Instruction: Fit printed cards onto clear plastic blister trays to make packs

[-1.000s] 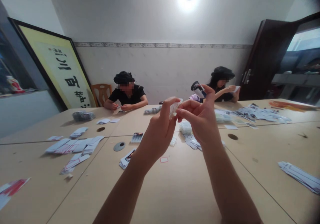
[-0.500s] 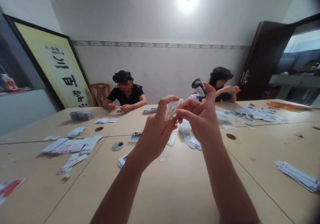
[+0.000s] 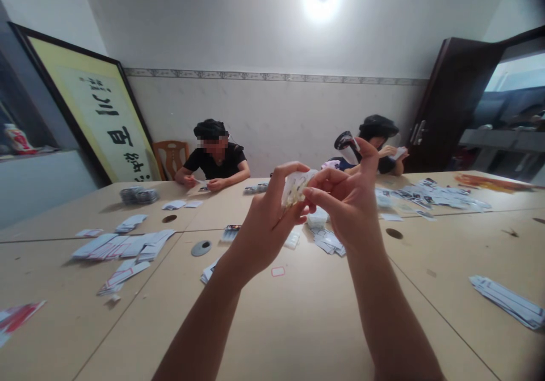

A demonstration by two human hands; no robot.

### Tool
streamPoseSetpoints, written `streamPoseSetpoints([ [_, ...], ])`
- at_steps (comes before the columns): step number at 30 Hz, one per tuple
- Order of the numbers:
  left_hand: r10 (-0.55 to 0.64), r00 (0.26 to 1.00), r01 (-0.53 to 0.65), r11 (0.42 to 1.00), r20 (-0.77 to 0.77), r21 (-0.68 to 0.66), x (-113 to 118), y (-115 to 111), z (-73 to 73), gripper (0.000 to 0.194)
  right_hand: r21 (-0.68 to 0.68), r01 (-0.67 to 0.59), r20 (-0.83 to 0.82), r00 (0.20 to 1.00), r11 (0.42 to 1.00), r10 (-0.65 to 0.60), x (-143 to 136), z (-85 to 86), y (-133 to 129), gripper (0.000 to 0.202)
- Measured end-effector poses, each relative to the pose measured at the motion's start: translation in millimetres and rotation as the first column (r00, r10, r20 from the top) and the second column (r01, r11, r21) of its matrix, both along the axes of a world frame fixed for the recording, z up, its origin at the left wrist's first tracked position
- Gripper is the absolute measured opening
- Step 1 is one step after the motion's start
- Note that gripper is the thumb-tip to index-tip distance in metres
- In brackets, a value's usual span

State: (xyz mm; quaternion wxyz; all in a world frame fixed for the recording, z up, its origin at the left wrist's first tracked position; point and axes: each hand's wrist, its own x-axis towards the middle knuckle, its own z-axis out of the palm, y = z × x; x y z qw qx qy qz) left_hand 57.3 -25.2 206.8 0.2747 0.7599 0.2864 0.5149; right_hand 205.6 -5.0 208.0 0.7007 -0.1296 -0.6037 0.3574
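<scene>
My left hand [image 3: 264, 230] is closed around a small clear plastic case [image 3: 294, 191], held up above the table. Small pale pieces show in the case, too blurred to name. At the case's right edge, the thumb and fingertips of my right hand [image 3: 347, 199] pinch close against it. A curled black-and-white printed card [image 3: 349, 148] sticks up by the raised index finger of that hand, gripped there. Below my hands on the table are a stack of clear cases [image 3: 317, 218] and a pile of white cards [image 3: 327, 242].
Several white paper cards [image 3: 123, 246] lie at the left, near stacked cases [image 3: 138, 195]. A strip-like stack of papers [image 3: 506, 301] is at the right. Two people sit across the table [image 3: 276, 324], one in a black shirt [image 3: 213, 168]. Loose cards [image 3: 443, 193] spread at the far right.
My right hand has shifted slightly right, the curled card with it. More of the case's face shows now. The person at the far right now holds something white.
</scene>
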Motion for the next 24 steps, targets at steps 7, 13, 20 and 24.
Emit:
streamPoseSetpoints([
  [7,-0.018,1.0,0.017,1.0,-0.02,-0.023,-4,1,0.8,0.04,-0.02,0.061,0.021,0.998,0.998,-0.061,-1,3.1,-10,0.104],
  [13,-0.045,0.999,0.043,0.997,-0.021,-0.058,-6,-1,2.7,0.04,-0.029,0.052,0.023,0.998,0.998,-0.052,-1,4.0,-13,0.107],
  [20,-0.062,0.998,0.061,0.995,-0.011,-0.085,-7,-2,4.9,0.042,-0.035,0.034,0.047,0.998,0.999,-0.032,2,3.4,-10,0.102],
  [24,-0.063,0.997,0.06,0.994,-0.033,-0.093,-8,-1,4.0,0.045,-0.064,0.011,0.09,0.996,0.998,-0.006,4,3.5,-10,0.095],
])
